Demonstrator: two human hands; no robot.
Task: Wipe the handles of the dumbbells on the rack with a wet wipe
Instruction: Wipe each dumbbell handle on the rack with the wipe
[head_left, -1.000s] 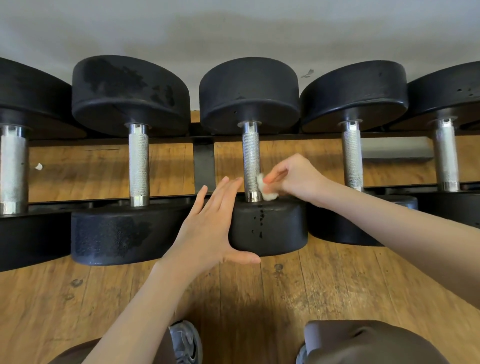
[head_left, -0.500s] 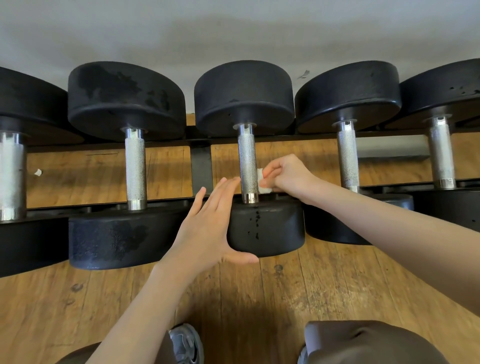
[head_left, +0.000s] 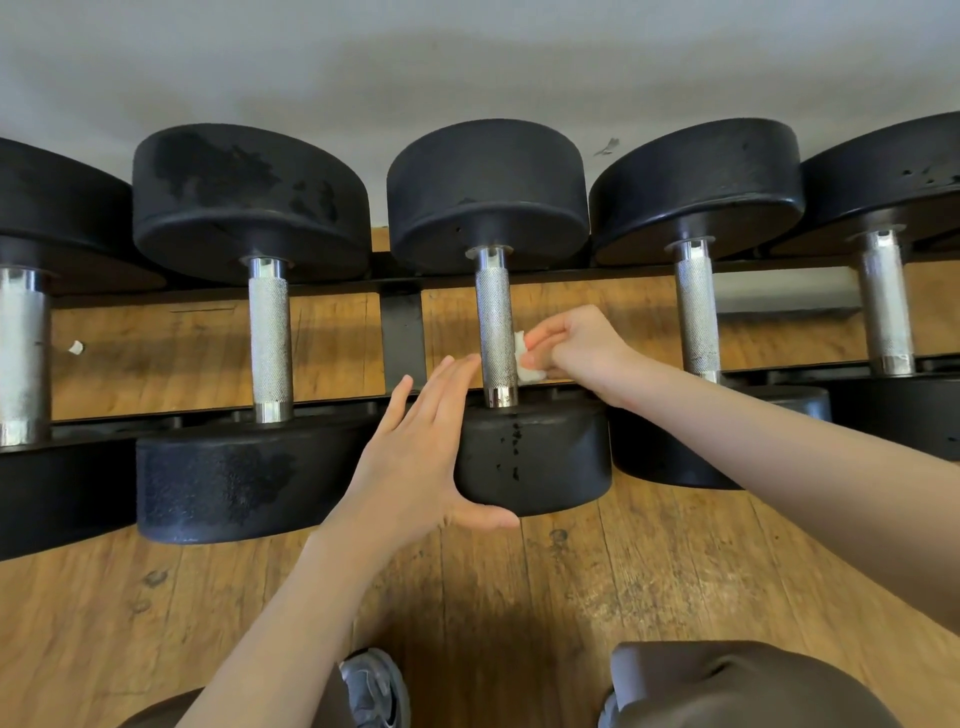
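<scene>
the right hand pinches the wipe against the right side of the middle handle, low down near the near head. the left hand, fingers straight, steadies that head. the handles to the right look unwiped yet; how many are done cannot be told.

Premises present as a gym or weights room. A black steel rack carries a row of heavy black round-headed dumbbells laid side by side, each with a knurled chrome handle spanning the rack's two rails. Worn wooden floorboards lie beneath and in front of the rack, and a plain pale wall stands directly behind it.
</scene>
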